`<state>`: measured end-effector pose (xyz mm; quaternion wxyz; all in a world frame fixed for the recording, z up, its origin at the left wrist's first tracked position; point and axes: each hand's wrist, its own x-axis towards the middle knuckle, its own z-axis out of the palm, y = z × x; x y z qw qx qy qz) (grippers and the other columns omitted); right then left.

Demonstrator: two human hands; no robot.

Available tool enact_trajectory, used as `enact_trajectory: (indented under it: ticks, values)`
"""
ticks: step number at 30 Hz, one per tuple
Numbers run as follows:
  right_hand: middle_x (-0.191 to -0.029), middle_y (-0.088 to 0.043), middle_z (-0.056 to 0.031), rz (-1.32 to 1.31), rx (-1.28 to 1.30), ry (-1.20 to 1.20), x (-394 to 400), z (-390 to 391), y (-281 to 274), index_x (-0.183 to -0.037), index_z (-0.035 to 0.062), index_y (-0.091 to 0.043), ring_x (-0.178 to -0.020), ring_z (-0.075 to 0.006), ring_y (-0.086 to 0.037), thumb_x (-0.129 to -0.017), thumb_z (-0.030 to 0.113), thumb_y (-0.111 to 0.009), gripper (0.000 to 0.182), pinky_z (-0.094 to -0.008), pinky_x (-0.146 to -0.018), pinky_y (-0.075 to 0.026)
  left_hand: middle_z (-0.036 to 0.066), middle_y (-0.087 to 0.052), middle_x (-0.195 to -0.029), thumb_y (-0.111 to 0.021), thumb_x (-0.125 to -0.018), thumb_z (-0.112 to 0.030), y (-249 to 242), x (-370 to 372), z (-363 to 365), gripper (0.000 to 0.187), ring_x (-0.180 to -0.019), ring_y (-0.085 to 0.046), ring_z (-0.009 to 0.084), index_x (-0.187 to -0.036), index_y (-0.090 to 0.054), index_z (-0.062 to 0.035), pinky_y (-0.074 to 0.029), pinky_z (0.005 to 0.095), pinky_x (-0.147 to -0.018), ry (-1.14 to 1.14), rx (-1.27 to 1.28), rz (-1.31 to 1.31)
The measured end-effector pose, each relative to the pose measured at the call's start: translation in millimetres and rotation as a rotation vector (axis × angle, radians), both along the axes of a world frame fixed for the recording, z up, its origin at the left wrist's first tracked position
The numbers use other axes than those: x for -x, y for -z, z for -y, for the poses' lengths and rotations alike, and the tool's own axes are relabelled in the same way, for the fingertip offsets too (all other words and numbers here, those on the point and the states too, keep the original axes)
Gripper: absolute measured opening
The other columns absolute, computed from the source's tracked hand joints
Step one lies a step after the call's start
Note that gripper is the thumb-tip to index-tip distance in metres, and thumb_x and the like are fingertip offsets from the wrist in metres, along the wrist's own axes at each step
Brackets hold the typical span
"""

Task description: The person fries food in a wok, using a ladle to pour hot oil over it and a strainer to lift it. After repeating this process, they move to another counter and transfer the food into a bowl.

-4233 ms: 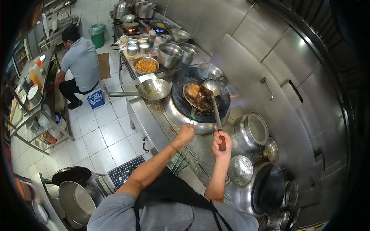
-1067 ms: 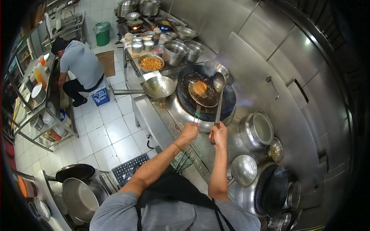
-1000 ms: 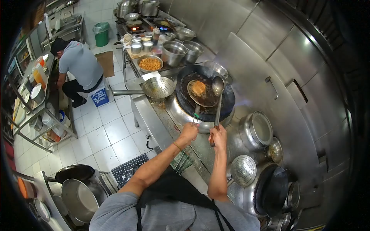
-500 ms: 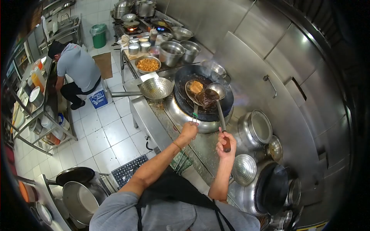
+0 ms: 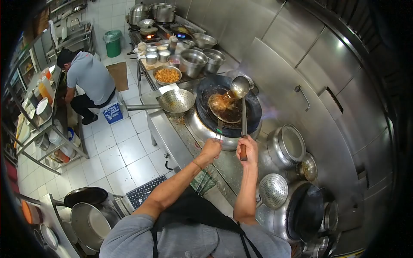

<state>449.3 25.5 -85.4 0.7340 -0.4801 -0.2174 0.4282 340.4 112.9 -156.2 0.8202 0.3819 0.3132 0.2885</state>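
Observation:
My left hand (image 5: 211, 148) is closed round the handle of a strainer (image 5: 219, 117), whose round head sits inside a dark wok (image 5: 204, 88). Green material is wrapped near the strainer's grip. In the strainer's head lies golden-brown food (image 5: 224, 101), partly blurred by liquid. My right hand (image 5: 247, 148) grips the brown wooden handle of a metal ladle (image 5: 240, 87). The ladle's bowl is tilted over the strainer, and brown liquid pours from it onto the food. Dark liquid shows in the wok around the strainer.
A perforated ladle (image 5: 175, 101) rests left of the wok, beside a bowl of orange-brown cubes (image 5: 167, 75). Metal pots (image 5: 193, 62) stand behind. Another perforated ladle (image 5: 273, 190) and a second wok (image 5: 305, 213) are at right. A person (image 5: 91, 78) sits at the left shelves.
The ladle has risen from low beside the strainer and tipped, so liquid now runs over the food. My right hand has moved up and slightly left.

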Motion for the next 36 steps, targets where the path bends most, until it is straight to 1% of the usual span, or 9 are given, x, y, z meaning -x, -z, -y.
enact_trajectory:
  ticks: [2, 9, 12, 14, 17, 18, 22, 34, 36]
  values:
    - [-0.057, -0.048, -0.0039, 0.198, 0.111, 0.033, -2, -3, 7, -0.086, 0.0009, -0.049, -0.037, -0.0105, -0.045, -0.076, 0.004, -0.052, 0.011, -0.0240, -0.027, -0.034, 0.000, -0.042, -0.059, -0.041, -0.087, -0.015, 0, 3, 0, 0.021, -0.040, -0.033, 0.0081, -0.097, -0.048, 0.0025, -0.026, 0.0242, -0.035, 0.083, -0.059, -0.046]
    - [-0.052, -0.047, -0.0029, 0.461, 0.235, 0.131, 0, 5, 34, -0.080, 0.0025, -0.048, -0.036, -0.0100, -0.045, -0.074, 0.003, -0.051, 0.007, -0.0243, -0.027, -0.034, 0.001, -0.044, -0.059, -0.042, -0.086, -0.015, 3, 0, 6, 0.022, -0.040, -0.035, 0.0080, -0.095, -0.050, 0.0045, -0.028, 0.0237, -0.033, 0.014, -0.157, -0.122]
    - [-0.055, -0.048, -0.0029, 0.349, 0.275, 0.091, -6, 19, 37, -0.079, 0.0022, -0.049, -0.037, -0.0101, -0.045, -0.075, 0.004, -0.052, 0.006, -0.0235, -0.028, -0.034, 0.001, -0.044, -0.059, -0.043, -0.086, -0.014, 9, -5, 5, 0.021, -0.040, -0.036, 0.0087, -0.093, -0.051, 0.0048, -0.029, 0.0246, -0.033, -0.005, -0.204, -0.163]
    - [-0.060, -0.050, -0.0034, -0.082, 0.160, 0.051, -8, 31, 30, -0.087, -0.0015, -0.052, -0.039, -0.0097, -0.045, -0.077, 0.007, -0.051, 0.013, -0.0228, -0.027, -0.034, 0.001, -0.045, -0.059, -0.044, -0.085, -0.013, 8, -6, 4, 0.021, -0.039, -0.036, 0.0095, -0.092, -0.051, 0.0050, -0.029, 0.0251, -0.033, -0.030, -0.271, -0.209]
    - [-0.066, -0.050, -0.0034, -0.491, 0.016, -0.022, -21, 41, 23, -0.099, -0.0045, -0.052, -0.041, -0.0091, -0.044, -0.080, 0.009, -0.048, 0.024, -0.0228, -0.027, -0.033, 0.001, -0.045, -0.059, -0.043, -0.084, -0.012, 2, -6, 1, 0.020, -0.040, -0.037, 0.0099, -0.093, -0.052, 0.0041, -0.029, 0.0255, -0.034, -0.027, -0.166, -0.142]
    - [-0.070, -0.049, -0.0034, -0.526, -0.036, -0.090, -23, 46, 21, -0.106, -0.0060, -0.050, -0.043, -0.0085, -0.043, -0.081, 0.010, -0.045, 0.030, -0.0232, -0.027, -0.033, 0.001, -0.045, -0.059, -0.043, -0.084, -0.012, 2, -6, 0, 0.020, -0.040, -0.037, 0.0099, -0.093, -0.052, 0.0041, -0.029, 0.0255, -0.034, -0.027, -0.168, -0.143]
    - [-0.068, -0.051, -0.0052, -0.618, -0.086, -0.107, -22, 46, 17, -0.100, -0.0037, -0.053, -0.042, -0.0103, -0.043, -0.079, 0.009, -0.048, 0.024, -0.0247, -0.026, -0.032, 0.002, -0.045, -0.059, -0.042, -0.083, -0.011, 2, -4, -5, 0.022, -0.041, -0.036, 0.0109, -0.097, -0.051, 0.0035, -0.029, 0.0261, -0.035, 0.019, -0.074, -0.060]
    - [-0.064, -0.048, -0.0040, -0.124, -0.061, 0.005, -8, 0, 0, -0.103, -0.0034, -0.050, -0.040, -0.0097, -0.044, -0.078, 0.006, -0.051, 0.026, -0.0227, -0.026, -0.035, -0.002, -0.040, -0.057, -0.046, -0.081, -0.012, -7, -1, -10, 0.013, -0.041, -0.031, 0.0071, -0.091, -0.049, -0.0025, -0.025, 0.0235, -0.035, 0.086, 0.053, 0.003]
    - [-0.064, -0.048, -0.0043, 0.004, -0.006, 0.011, -8, -4, -3, -0.095, -0.0014, -0.049, -0.038, -0.0097, -0.045, -0.077, 0.005, -0.051, 0.019, -0.0224, -0.027, -0.036, -0.002, -0.040, -0.057, -0.046, -0.082, -0.012, -7, 0, -10, 0.012, -0.041, -0.031, 0.0071, -0.089, -0.049, -0.0029, -0.025, 0.0236, -0.035, 0.079, 0.050, 0.002]
